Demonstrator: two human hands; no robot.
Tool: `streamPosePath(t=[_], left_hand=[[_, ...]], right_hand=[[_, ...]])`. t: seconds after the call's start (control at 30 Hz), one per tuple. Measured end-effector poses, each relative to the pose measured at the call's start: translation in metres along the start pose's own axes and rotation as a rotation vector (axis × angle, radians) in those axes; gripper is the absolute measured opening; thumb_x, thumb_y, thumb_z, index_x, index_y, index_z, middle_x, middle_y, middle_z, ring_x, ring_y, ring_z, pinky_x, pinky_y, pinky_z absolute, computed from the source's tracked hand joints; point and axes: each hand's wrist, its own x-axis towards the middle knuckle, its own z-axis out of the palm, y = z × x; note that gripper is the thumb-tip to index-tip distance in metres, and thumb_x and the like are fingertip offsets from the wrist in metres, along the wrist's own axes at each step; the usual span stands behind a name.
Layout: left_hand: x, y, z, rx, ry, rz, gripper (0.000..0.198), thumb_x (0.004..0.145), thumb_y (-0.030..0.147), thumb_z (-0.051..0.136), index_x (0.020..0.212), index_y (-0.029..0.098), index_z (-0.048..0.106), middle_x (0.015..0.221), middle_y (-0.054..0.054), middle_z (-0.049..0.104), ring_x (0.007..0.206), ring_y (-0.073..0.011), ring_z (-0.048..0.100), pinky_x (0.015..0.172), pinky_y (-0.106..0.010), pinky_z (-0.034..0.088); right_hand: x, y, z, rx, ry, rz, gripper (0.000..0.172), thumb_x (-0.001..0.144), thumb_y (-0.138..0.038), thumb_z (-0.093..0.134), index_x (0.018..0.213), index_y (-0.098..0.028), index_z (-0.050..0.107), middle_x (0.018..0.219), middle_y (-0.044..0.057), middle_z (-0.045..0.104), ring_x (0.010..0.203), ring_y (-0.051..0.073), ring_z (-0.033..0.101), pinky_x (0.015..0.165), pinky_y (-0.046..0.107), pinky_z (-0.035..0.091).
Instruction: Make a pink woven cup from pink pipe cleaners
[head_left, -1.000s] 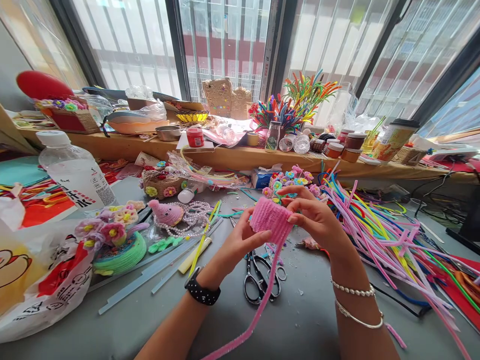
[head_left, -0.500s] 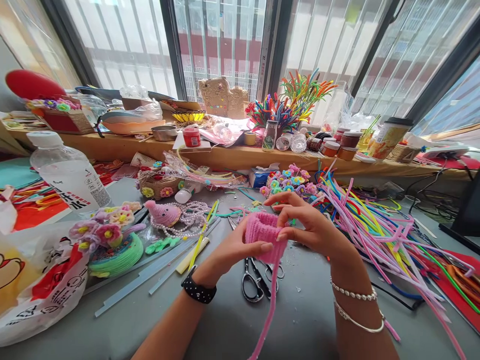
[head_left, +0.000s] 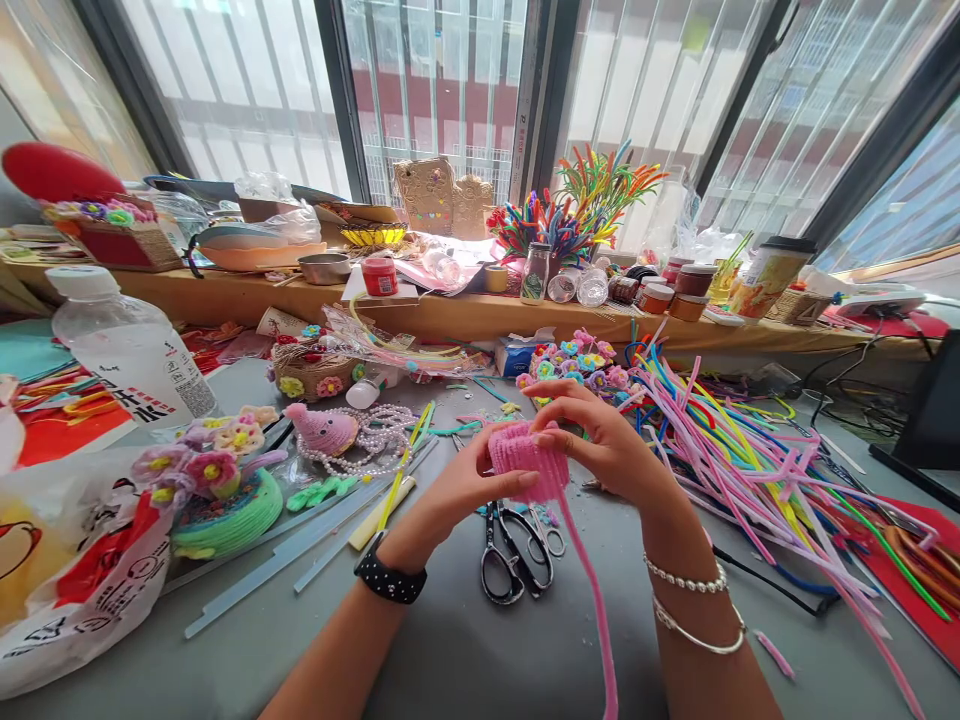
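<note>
Over the counter, short of its far edge, our left hand curls its fingers round the pink coil, seemingly steadying it while our right hand pinches its rim.

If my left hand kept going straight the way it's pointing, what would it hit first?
Your left hand holds the pink coiled piece, so beyond that, your right hand looks first in line, though depth is hard to judge from this view.
</note>
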Motion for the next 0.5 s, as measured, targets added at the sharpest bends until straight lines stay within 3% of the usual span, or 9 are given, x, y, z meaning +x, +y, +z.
streamPosePath(t=[0.13,0.23,0.37,0.5], left_hand=[[0.001,-0.001,0.002,-0.048,0.093,0.024,0.05,0.061,0.028,0.072,0.104,0.015,0.05,0.092,-0.005,0.059,0.083,-0.0177,0.055,0.073,-0.029,0.042],[0.002,-0.002,0.002,-0.143,0.17,0.075,0.051,0.065,0.029,0.069,0.109,0.015,0.046,0.093,-0.006,0.059,0.083,-0.0165,0.055,0.076,-0.029,0.041],[0.002,-0.002,0.001,-0.193,0.183,0.129,0.055,0.068,0.03,0.067,0.116,0.018,0.043,0.105,-0.007,0.057,0.091,-0.0178,0.055,0.078,-0.029,0.043],[0.002,-0.002,0.001,-0.169,0.142,0.146,0.06,0.066,0.03,0.068,0.119,0.018,0.043,0.105,-0.008,0.058,0.087,-0.0185,0.056,0.071,-0.028,0.045]], right_hand=[[-0.005,0.002,-0.007,0.042,0.08,0.105,0.03,0.078,-0.038,0.056,0.103,-0.021,0.055,0.116,0.009,0.055,0.11,0.021,0.051,0.091,0.04,0.044],[-0.011,-0.003,-0.014,-0.02,0.069,0.159,0.041,0.075,-0.041,0.059,0.11,-0.02,0.051,0.113,0.01,0.057,0.101,0.022,0.056,0.089,0.041,0.046],[-0.014,-0.019,-0.011,-0.242,0.035,0.085,0.06,0.069,-0.044,0.065,0.121,-0.023,0.045,0.121,0.01,0.052,0.108,0.026,0.051,0.092,0.047,0.042],[-0.01,-0.026,0.0,-0.376,0.052,-0.005,0.06,0.073,-0.04,0.062,0.126,-0.023,0.041,0.124,0.009,0.05,0.117,0.025,0.043,0.097,0.045,0.038]])
